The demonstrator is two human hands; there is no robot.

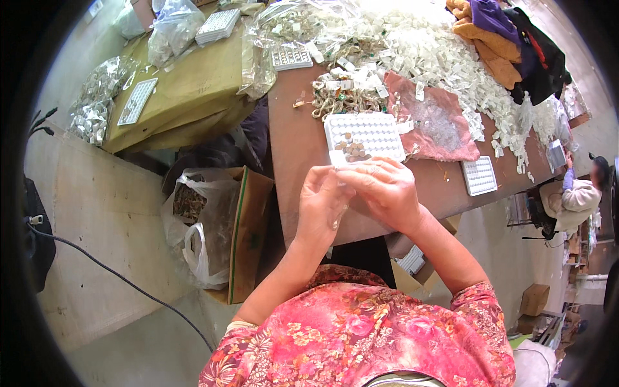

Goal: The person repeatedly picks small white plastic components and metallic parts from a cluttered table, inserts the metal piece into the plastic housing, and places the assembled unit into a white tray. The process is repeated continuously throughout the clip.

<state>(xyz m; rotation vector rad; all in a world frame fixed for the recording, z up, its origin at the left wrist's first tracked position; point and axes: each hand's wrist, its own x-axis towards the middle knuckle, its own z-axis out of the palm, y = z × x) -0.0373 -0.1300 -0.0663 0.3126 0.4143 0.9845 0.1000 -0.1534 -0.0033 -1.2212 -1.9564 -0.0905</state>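
My left hand and my right hand meet at the table's near edge, fingers closed in a pinch. A small white piece shows at the fingertips, its kind too small to tell. Below the fingers of my left hand hangs a thin, pale loop. Just beyond the hands lies a white tray with rows of small pockets. Several small brown round pieces rest in a loose group on its near left part. Behind the tray sits a tangle of beige cords with white tags.
A large heap of clear-white tags covers the far table. Pink cloth with clear bits lies right of the tray, near another white tray. An open cardboard box with a plastic bag stands left. Another person sits far right.
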